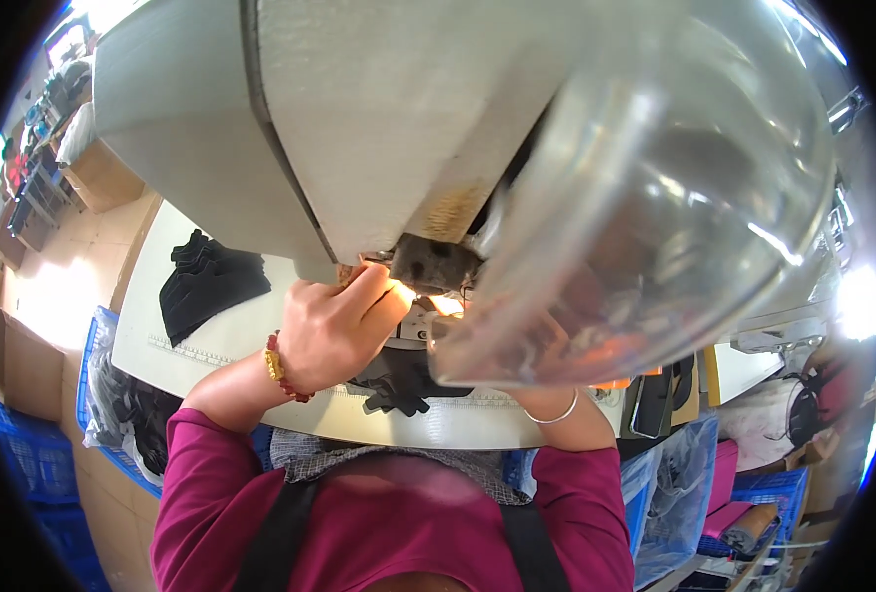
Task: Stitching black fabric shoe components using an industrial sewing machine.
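Observation:
A large grey sewing machine (399,109) fills the upper middle, its lit needle area just above the white table (300,400). My left hand (334,326) is at that area with its fingers curled and pinched together; what they hold, if anything, is hidden. A dark fabric piece (399,380) with a notched edge lies below the needle area, between my hands. My right hand (547,350) shows only as a blur through the clear curved cover (655,197), so its fingers cannot be made out. At the left of the table rests a stack of black cut fabric pieces (211,286).
A ruler strip (191,355) runs along the table's front. Beyond my right forearm lies a phone-like dark slab (647,409). Plastic-lined blue crates stand on both sides, one with clear bags (680,483) at right. Cardboard boxes (24,370) are on the floor at left.

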The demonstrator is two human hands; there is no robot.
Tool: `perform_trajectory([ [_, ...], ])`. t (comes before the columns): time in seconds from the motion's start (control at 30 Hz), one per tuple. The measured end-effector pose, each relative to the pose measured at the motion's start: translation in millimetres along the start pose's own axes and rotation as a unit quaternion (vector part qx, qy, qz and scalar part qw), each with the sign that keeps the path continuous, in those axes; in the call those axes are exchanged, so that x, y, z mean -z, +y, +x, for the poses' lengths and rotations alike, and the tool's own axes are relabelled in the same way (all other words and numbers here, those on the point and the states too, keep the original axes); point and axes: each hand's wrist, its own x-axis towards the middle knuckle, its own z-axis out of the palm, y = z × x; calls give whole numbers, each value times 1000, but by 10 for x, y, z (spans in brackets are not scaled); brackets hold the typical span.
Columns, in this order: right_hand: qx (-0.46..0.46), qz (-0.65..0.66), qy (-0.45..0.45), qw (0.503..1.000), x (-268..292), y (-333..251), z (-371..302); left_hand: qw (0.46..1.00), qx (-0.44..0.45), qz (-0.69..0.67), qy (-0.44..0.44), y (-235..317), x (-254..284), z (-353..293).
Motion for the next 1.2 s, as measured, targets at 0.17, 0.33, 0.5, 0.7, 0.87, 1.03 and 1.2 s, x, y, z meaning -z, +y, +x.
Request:
perform_trajectory([
  [0.17, 2, -23, -27, 999, -44, -40, -104, 1000, 2, -21, -12, -61, 62, -14],
  [0.33, 1, -56, -56, 997, -91, -64, -180, 998, -5, -26, -60, -107, 166, -17],
  [0.5, -3, -88, -72, 994, -283, -86, -146, 994, 1, -15, -111, -40, 222, -41],
  [0.7, -10, -132, -91, 987, -205, -73, -288, 997, 30, 35, -61, 42, 184, -44],
  [0.87, -14, -167, -109, 980, -147, -48, -416, 994, 92, -12, -63, 41, 146, -32],
  [1.03, -33, -245, -130, 960, 204, -390, 159, 994, 94, -14, -45, 70, 211, 22],
  [1.2, -6, -294, -168, 941, 301, -440, 170, 981, 144, -104, -81, 31, 61, -177],
])
